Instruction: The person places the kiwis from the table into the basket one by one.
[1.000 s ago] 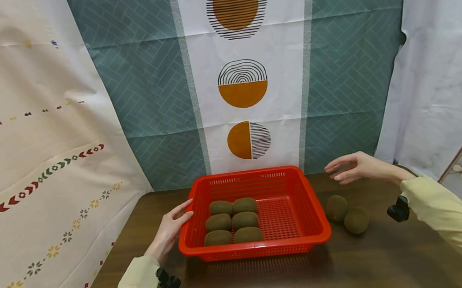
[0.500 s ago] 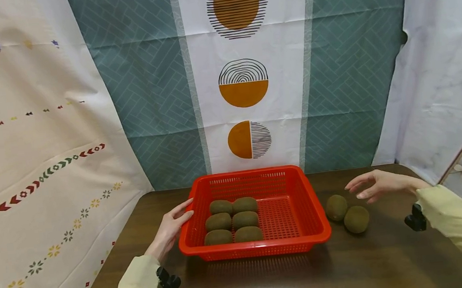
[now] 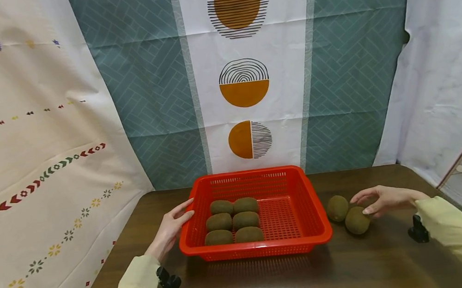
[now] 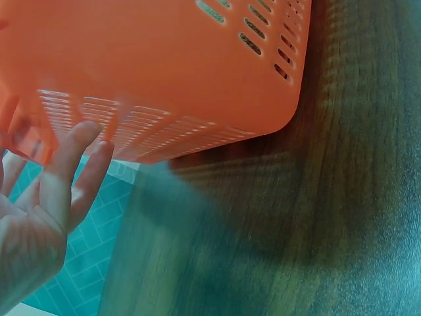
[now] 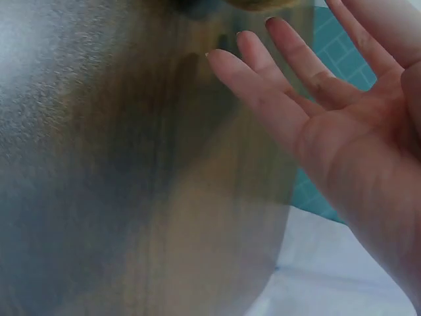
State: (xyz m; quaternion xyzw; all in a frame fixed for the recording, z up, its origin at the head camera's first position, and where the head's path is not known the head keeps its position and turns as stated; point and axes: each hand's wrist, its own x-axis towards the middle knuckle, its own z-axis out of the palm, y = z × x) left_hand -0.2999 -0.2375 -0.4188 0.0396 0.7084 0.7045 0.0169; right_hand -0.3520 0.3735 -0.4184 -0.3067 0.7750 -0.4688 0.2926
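Note:
My left hand [image 3: 172,228] holds the left rim of a red plastic basket [image 3: 280,249], thumb at the rim. In the left wrist view, fingers [image 4: 82,135] lie against its slotted outer wall. Several brown kiwis [image 3: 246,220] fill the basket's left half in two columns. To the right of the basket, two more kiwis lie side by side on the table, a farther kiwi [image 3: 337,208] and a nearer kiwi [image 3: 357,222]. My right hand [image 3: 384,199] hovers with loosely bent, spread fingers, its fingertips overlapping the nearer kiwi's top edge in the head view.
The dark wooden table [image 3: 269,284] carries everything. A teal and white patterned cloth [image 3: 247,91] hangs directly behind it. Pale curtains close off the left [image 3: 48,157] and right [image 3: 429,74] sides. The basket's right half shows its bare grid floor [image 3: 279,218].
My right hand has moved right from beside the basket, then down to the nearer kiwi. The left hand, the basket and the kiwis stay put.

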